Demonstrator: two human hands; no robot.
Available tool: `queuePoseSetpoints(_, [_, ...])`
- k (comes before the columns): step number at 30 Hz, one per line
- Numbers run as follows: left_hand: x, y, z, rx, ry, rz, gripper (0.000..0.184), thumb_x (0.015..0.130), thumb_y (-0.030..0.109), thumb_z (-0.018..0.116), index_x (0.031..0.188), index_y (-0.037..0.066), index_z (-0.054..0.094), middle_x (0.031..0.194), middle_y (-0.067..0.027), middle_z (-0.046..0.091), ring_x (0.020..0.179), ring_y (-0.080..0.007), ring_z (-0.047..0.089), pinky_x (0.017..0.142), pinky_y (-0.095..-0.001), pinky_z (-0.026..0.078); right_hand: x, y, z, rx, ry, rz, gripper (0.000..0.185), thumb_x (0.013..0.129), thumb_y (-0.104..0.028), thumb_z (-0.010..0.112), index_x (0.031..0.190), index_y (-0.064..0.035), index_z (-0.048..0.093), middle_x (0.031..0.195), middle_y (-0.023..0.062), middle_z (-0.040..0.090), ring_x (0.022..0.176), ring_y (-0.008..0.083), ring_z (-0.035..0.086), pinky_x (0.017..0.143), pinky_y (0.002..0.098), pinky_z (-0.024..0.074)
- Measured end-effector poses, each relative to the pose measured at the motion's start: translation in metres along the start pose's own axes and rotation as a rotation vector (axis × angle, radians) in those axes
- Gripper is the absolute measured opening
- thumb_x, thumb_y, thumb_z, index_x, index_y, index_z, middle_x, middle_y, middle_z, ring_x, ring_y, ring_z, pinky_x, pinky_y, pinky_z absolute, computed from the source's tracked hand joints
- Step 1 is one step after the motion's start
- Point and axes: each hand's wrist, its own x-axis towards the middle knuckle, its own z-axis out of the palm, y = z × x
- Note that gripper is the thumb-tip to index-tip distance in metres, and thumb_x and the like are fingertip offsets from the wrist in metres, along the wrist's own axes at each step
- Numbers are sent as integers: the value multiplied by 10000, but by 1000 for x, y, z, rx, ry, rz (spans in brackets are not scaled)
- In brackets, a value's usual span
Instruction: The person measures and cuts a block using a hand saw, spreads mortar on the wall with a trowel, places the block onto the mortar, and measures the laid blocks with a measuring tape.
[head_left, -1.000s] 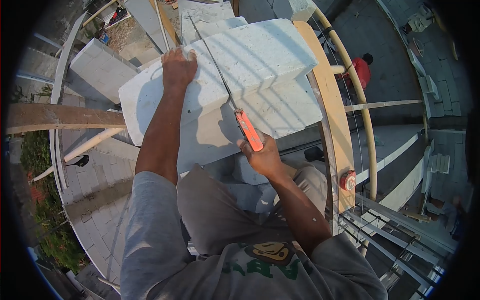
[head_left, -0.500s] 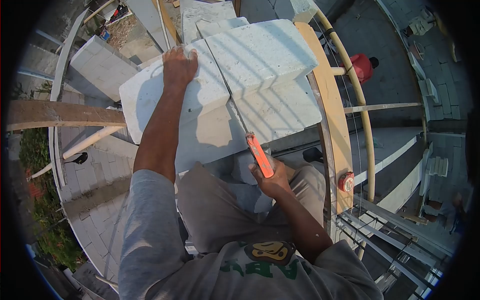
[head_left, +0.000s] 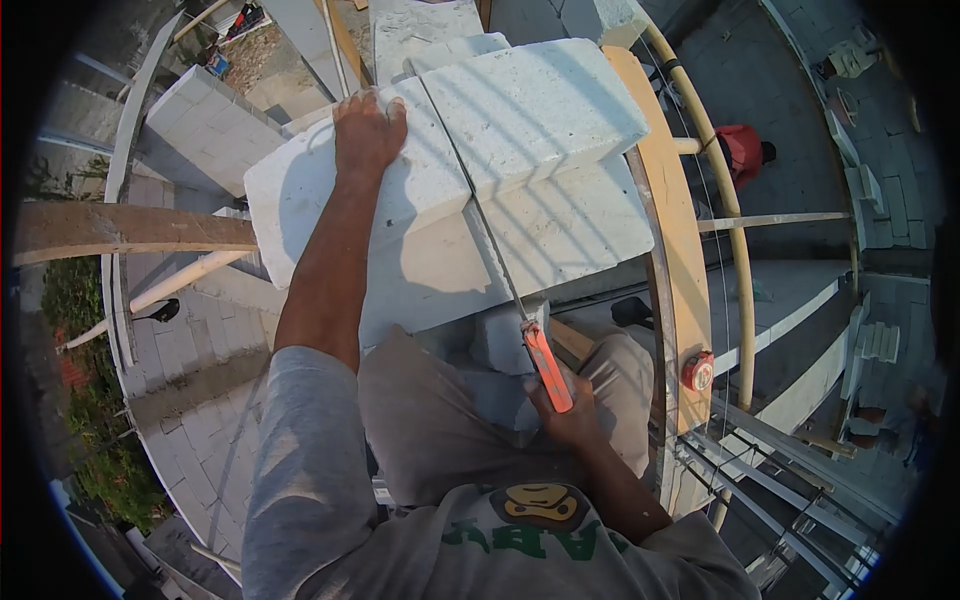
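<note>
A white aerated concrete block (head_left: 545, 115) lies across another pale block (head_left: 580, 215), with a narrow cut running over its top. My left hand (head_left: 370, 140) bears down on the left part of the upper block, fingers bent over its far edge and thumb apart. In my right hand (head_left: 572, 412) is the orange handle of a handsaw (head_left: 546, 365), fingers wrapped round it. The saw's thin blade sits in the cut and slants up and away from me; part of it is hidden inside the block.
A red tape measure (head_left: 697, 371) rests on the wooden plank (head_left: 672, 190) to my right. Bamboo poles (head_left: 735, 200) and strung wire run beyond it. Lower down at right, a person in red (head_left: 741, 152) is bent over. A wooden beam (head_left: 130, 230) comes in from the left.
My right hand has drawn the saw back toward me and slightly right, so the handle is farther from the block. My left hand stays on the block.
</note>
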Motion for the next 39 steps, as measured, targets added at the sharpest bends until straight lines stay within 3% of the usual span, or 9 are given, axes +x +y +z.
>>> queuePoseSetpoints(4, [2,7,-9,-6,-97,-46,536,889,357,508,1144,-107,591,1109,-291,605,1101,-378,547,1025,-436,347,72,-27,-6,104,-159,290,181,828,-98,657,959,9,592,706,150,633,633,325,623,620,375,495])
queuePoseSetpoints(6, [-4,-7,9,41,-9,-5,536,893,359,503,1148,-105,589,1118,-296,600,1106,-387,543,1028,-436,346,145,-85,-3,-16,-147,-26,195,849,-164,664,855,10,575,607,58,511,584,142,482,584,291,433])
queuePoseSetpoints(13, [-1,-6,5,45,-30,7,553,906,374,502,1171,-105,574,1144,-286,593,1114,-391,537,1035,-445,342,10,-18,-8,38,4,-47,186,856,-125,623,981,8,588,851,148,647,659,301,610,656,348,496])
queuePoseSetpoints(20, [0,-3,8,8,-8,-21,569,914,392,490,1199,-96,556,1171,-284,583,1162,-387,514,1059,-447,319,161,-117,0,-104,-138,180,169,837,-131,640,871,32,607,681,208,589,607,330,582,602,375,472])
queuePoseSetpoints(27, [1,1,0,19,-66,-15,573,909,394,498,1205,-95,547,1164,-291,579,1160,-389,513,1062,-447,313,11,-22,-15,-71,-69,3,317,827,-139,669,1089,14,575,757,145,642,629,275,624,626,356,504])
queuePoseSetpoints(30, [-1,4,1,76,-60,-4,563,910,387,501,1192,-98,552,1159,-289,582,1151,-388,518,1062,-442,313,43,-20,-4,-44,-3,-108,296,824,-110,669,1083,6,586,745,140,634,631,275,622,639,367,505])
queuePoseSetpoints(33, [-6,-2,6,17,-37,-25,558,901,382,515,1174,-102,561,1153,-285,583,1128,-394,522,1048,-437,326,163,-115,3,-12,-130,193,192,845,-152,618,818,32,568,684,200,561,563,289,530,599,392,457])
queuePoseSetpoints(36, [2,-8,13,-22,18,35,550,899,377,518,1174,-97,565,1157,-275,584,1124,-391,519,1041,-437,331,152,-63,18,-117,-5,-173,167,834,-137,638,847,19,580,700,191,582,559,308,544,592,400,462])
queuePoseSetpoints(39, [9,1,0,-6,-16,-29,536,897,369,521,1176,-86,570,1160,-265,585,1127,-375,519,1041,-431,332,41,-27,-2,-32,-2,3,166,824,-125,665,892,7,592,722,178,613,644,332,634,613,414,480])
